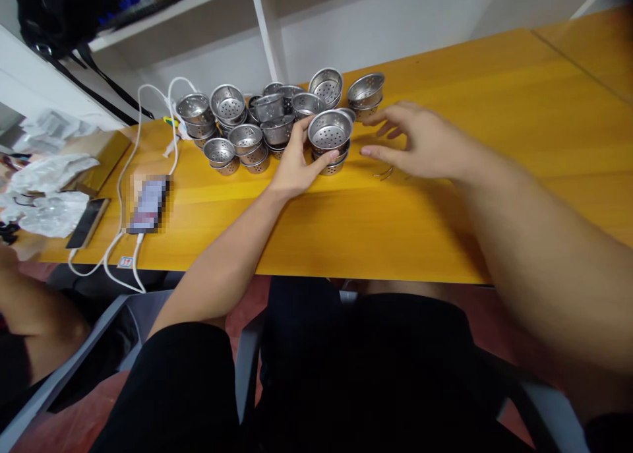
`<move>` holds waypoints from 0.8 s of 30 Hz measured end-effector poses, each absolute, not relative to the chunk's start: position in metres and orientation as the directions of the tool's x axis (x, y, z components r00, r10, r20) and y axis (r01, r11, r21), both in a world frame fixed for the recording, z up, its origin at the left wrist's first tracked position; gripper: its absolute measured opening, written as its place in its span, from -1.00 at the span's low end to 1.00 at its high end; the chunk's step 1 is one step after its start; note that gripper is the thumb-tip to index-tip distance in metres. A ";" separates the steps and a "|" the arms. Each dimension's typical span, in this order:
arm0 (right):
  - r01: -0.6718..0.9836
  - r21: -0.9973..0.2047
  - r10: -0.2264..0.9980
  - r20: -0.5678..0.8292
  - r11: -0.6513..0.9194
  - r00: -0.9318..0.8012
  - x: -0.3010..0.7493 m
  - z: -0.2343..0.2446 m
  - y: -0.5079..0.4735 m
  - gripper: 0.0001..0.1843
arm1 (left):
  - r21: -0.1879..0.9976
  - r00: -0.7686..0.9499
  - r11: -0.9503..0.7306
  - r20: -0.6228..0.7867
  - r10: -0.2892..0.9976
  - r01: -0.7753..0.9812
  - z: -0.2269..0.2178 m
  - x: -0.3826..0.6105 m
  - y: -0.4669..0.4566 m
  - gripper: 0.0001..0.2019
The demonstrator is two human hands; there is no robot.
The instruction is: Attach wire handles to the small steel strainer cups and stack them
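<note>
My left hand (293,166) is closed round a small perforated steel cup (330,131) that tops a short stack at the near right of a cluster of several such cups (247,120) on the yellow table (445,215). My right hand (420,140) hovers just right of that stack with fingers spread and nothing in it. A thin wire piece (384,173) lies on the table under the right hand. Another stack of cups (366,93) stands behind the right hand's fingers.
A phone (148,204) on a white cable (129,136) lies at the left of the table, with a second dark phone (88,222) and crumpled plastic bags (47,196) beyond. White shelving (267,24) rises behind the cups. Another person's arm (24,308) shows at far left.
</note>
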State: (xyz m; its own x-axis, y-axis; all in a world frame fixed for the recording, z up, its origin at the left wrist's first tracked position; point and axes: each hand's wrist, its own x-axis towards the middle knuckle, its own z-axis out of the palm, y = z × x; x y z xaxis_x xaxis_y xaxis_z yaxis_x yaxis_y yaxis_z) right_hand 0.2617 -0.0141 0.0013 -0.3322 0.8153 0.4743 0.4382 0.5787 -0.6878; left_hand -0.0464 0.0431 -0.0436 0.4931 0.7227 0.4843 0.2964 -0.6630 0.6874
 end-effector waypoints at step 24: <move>0.417 -0.712 0.824 0.518 0.565 -0.231 0.237 -0.035 0.022 -0.14 | 0.750 0.497 -0.616 0.450 0.742 0.241 -0.061 -0.046 0.057 0.06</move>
State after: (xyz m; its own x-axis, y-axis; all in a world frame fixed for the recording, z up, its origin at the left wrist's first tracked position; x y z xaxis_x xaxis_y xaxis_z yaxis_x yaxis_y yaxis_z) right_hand 0.2368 0.0219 -0.0354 -0.2313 0.8236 0.5180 0.4174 0.5649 -0.7118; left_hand -0.0459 0.0572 -0.0611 0.4975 0.7417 0.4499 0.2410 -0.6164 0.7497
